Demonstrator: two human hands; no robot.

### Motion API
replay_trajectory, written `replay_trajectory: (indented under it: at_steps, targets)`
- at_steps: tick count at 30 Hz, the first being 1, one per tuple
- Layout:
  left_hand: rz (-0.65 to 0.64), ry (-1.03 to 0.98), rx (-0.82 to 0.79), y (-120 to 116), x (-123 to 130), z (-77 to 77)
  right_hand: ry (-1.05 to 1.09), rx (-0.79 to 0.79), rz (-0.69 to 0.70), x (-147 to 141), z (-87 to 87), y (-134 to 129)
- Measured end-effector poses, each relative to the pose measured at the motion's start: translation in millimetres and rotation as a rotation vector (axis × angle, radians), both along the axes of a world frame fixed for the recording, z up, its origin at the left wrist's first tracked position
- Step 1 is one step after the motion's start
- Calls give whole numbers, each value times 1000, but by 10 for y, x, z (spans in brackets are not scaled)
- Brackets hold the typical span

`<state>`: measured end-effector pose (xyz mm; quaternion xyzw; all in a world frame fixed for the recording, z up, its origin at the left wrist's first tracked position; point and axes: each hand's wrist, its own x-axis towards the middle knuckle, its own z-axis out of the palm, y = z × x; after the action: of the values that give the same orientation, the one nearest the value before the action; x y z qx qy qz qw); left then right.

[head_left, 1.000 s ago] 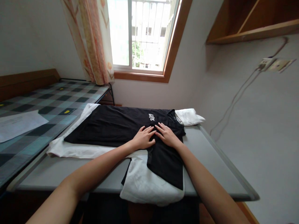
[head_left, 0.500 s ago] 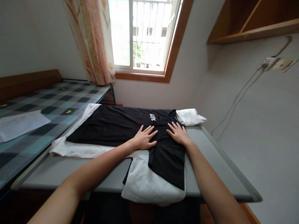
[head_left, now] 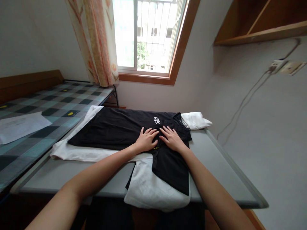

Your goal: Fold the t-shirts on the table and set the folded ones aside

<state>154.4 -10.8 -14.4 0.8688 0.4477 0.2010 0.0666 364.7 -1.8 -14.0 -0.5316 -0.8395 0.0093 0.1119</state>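
On gray table, black T-shirt stretched sideways, collar right, hem left

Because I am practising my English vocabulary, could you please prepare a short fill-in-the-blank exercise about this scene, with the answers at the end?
Under the black shirt lies a garment whose colour is ____.
Beneath them is a table whose top is ____.
A sheet of ____ lies on the chequered mattress.
In the picture, the curtain hangs at the window's ____ side.
Missing words: white; grey; paper; left.
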Motion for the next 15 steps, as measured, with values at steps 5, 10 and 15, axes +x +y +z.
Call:
replay_trajectory:
  at_steps: [5, 10, 15]
  targets:
    - [-20, 101, -22, -4, 4, -33, -93, -84, -119, 0, -23, 7]
    - [-20, 130, -26, 11, 2, -40, -104, -98, -249, 176, -8, 31]
    - [-21, 133, -45, 16, 3, -35, -70, -133, -418, 445, -33, 77]
